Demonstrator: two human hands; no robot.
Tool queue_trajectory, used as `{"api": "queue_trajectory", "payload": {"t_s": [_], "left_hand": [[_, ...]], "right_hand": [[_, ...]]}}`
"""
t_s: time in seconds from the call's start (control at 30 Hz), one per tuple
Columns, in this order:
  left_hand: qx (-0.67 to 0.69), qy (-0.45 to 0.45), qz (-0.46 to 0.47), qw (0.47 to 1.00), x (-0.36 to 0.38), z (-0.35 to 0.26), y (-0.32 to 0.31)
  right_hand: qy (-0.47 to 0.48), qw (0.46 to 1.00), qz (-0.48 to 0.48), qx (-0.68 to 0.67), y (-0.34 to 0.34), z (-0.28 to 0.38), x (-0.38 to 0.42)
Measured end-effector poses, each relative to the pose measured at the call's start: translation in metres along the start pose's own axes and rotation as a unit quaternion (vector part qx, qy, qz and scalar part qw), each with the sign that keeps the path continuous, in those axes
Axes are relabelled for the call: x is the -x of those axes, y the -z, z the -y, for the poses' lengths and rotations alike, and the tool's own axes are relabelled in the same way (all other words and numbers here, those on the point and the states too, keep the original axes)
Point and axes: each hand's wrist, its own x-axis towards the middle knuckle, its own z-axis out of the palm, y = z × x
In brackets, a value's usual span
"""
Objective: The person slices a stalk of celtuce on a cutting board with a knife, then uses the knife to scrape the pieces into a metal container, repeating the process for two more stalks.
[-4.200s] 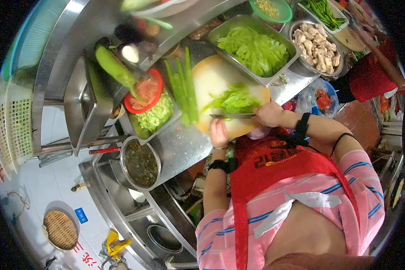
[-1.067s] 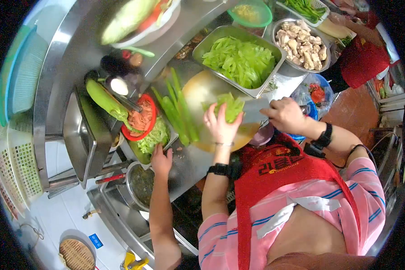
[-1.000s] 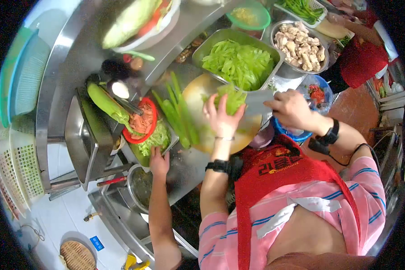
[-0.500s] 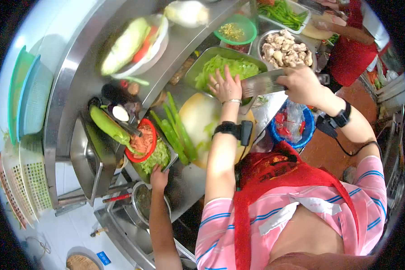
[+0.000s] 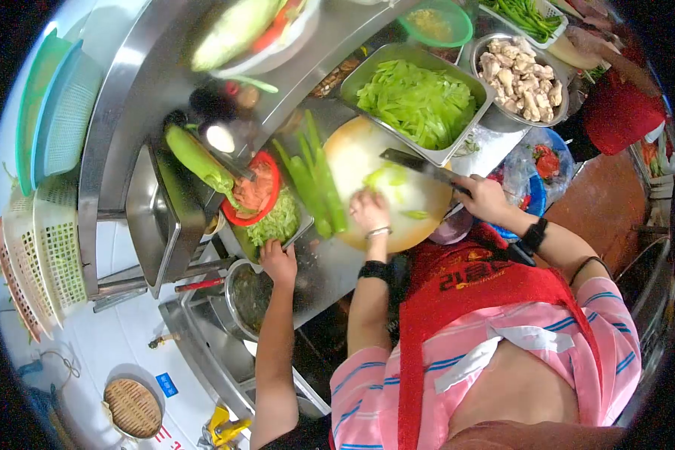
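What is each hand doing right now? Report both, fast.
Left hand: resting on the round cutting board, fingers by a few green slices; grip cannot be told.
Right hand: closed on the cleaver.

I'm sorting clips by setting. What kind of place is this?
Likely a commercial kitchen: steel trays of cut greens and chicken on a steel counter, cleaver over a round chopping board.
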Motion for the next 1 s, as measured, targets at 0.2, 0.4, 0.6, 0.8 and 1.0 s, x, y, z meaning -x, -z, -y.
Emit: {"api": "queue_trajectory", "payload": {"t_s": [0.2, 0.4, 0.6, 0.8, 1.0], "left_hand": [[0.062, -0.036, -0.062, 0.995, 0.048, -0.027, 0.041], [0.123, 0.017, -0.010, 0.992, 0.046, -0.014, 0.034], [0.161, -0.117, 0.043, 0.979, -0.011, 0.003, 0.032], [0.157, -0.215, 0.068, 0.961, 0.016, -0.009, 0.030], [0.111, -0.049, -0.050, 0.991, 0.053, -0.069, 0.028]], "right_hand": [[0.009, 0.999, 0.019, 0.026, -0.031, 0.003, -0.017], [0.113, 0.988, 0.097, -0.033, -0.026, -0.013, -0.005], [-0.111, 0.912, 0.190, -0.345, -0.010, -0.029, 0.008], [-0.159, 0.837, 0.252, -0.459, -0.031, -0.045, 0.017], [-0.150, 0.853, 0.262, -0.426, -0.051, -0.037, 0.012]]}}
